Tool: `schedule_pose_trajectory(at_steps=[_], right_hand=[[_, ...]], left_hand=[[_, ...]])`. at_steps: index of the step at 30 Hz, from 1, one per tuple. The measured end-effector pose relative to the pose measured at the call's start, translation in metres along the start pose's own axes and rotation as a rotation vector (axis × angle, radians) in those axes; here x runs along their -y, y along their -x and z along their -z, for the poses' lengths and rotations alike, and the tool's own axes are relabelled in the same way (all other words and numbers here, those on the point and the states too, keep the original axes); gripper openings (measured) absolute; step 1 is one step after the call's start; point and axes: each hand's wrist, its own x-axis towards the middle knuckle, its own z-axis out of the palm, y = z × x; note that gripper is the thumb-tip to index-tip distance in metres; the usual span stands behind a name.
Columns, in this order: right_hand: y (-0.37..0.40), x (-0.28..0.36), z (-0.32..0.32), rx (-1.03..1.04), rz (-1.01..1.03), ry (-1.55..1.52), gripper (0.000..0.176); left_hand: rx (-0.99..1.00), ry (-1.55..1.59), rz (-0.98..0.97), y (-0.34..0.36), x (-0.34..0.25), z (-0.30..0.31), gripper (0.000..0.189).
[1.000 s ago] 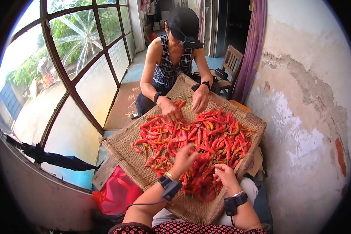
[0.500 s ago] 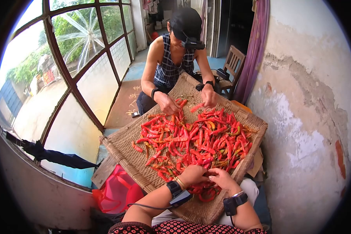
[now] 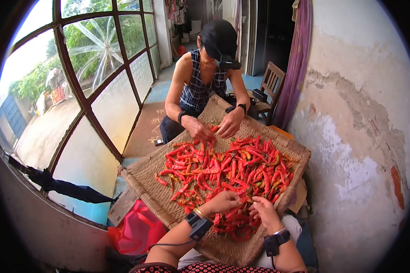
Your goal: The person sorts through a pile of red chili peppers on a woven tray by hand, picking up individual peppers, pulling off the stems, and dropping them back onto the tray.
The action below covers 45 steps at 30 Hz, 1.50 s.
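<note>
Red chili peppers point(image 3: 232, 168) lie heaped across a square woven tray point(image 3: 146, 179), some with brown or yellowish patches. My left hand point(image 3: 224, 202) is over the near part of the heap, thumb and fingers pinched together; whatever is between them is too small to make out. Just to its right, my right hand point(image 3: 265, 214) has its fingers closed on a red chili pepper point(image 3: 246, 199) that points toward the left fingertips. Both wrists wear black devices, and a cable runs from the left one. More peppers lie below my hands by the tray's near corner.
Across the tray, a person point(image 3: 205, 82) in a black cap handles a pepper with both hands. A wooden chair point(image 3: 272, 86) stands behind. The rough wall point(image 3: 346, 136) is at right, windows at left with a folded umbrella point(image 3: 73, 189). A red bag point(image 3: 139, 227) sits below the tray.
My hands have drawn slightly apart, and a red pepper now shows between them. The other person's hands have come together over the far side of the heap.
</note>
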Motion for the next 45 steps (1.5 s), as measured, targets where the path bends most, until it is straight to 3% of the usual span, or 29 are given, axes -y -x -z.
schedule_pose_trajectory(at_steps=[1,3,11,20,23,25,26,28,29,31,33,35,36,38,41,45], right_hand=[[-0.001,-0.001,0.001,0.031,-0.034,-0.055,0.033],[-0.001,-0.001,0.002,0.043,-0.051,-0.020,0.030],[-0.002,0.001,0.000,0.061,-0.088,0.009,0.024],[-0.002,0.001,-0.001,0.066,-0.075,0.001,0.024],[0.001,0.005,-0.002,0.054,-0.095,0.037,0.024],[-0.001,0.005,-0.001,0.051,-0.089,0.005,0.023],[-0.001,0.006,-0.001,0.056,-0.088,-0.005,0.023],[0.000,0.008,-0.001,0.046,-0.079,-0.017,0.022],[0.000,0.006,-0.002,0.040,-0.081,-0.028,0.022],[-0.002,0.003,-0.002,0.051,-0.089,-0.040,0.022],[-0.009,-0.003,0.003,0.061,-0.091,-0.042,0.022],[-0.017,-0.015,0.014,0.178,-0.091,-0.310,0.023],[-0.018,-0.009,0.012,0.128,-0.077,-0.193,0.020],[-0.007,0.011,0.002,0.028,-0.064,0.038,0.027],[-0.003,0.016,0.000,-0.032,-0.024,-0.032,0.026],[0.001,0.025,-0.005,-0.042,0.023,-0.063,0.023]], left_hand=[[0.000,-0.003,-0.001,-0.001,-0.003,0.004,0.015],[-0.222,0.296,-0.104,-0.004,-0.005,0.012,0.010],[-0.516,0.421,-0.283,-0.013,-0.027,0.035,0.009],[-0.576,0.355,-0.369,-0.006,-0.042,0.058,0.008],[-0.658,0.297,-0.384,-0.014,-0.045,0.072,0.007],[-0.921,-0.191,-0.433,-0.028,-0.029,0.085,0.024],[-0.916,-0.194,-0.435,-0.032,-0.022,0.086,0.024],[-0.888,-0.552,-0.365,-0.031,-0.013,0.071,0.040],[-0.860,-0.553,-0.487,-0.032,-0.007,0.050,0.040],[-0.381,-0.445,-0.382,-0.013,-0.027,-0.006,0.032],[-0.018,-0.605,-0.623,-0.003,-0.025,-0.049,0.033],[-0.178,-0.809,-0.541,0.017,-0.034,-0.086,0.030],[-0.226,-0.859,-0.670,0.022,-0.034,-0.096,0.024],[-0.156,-0.837,-0.684,0.030,-0.032,-0.111,0.023],[-0.119,-0.789,-0.769,0.031,-0.025,-0.119,0.024],[0.089,-0.391,-0.621,0.030,-0.010,-0.119,0.030]])
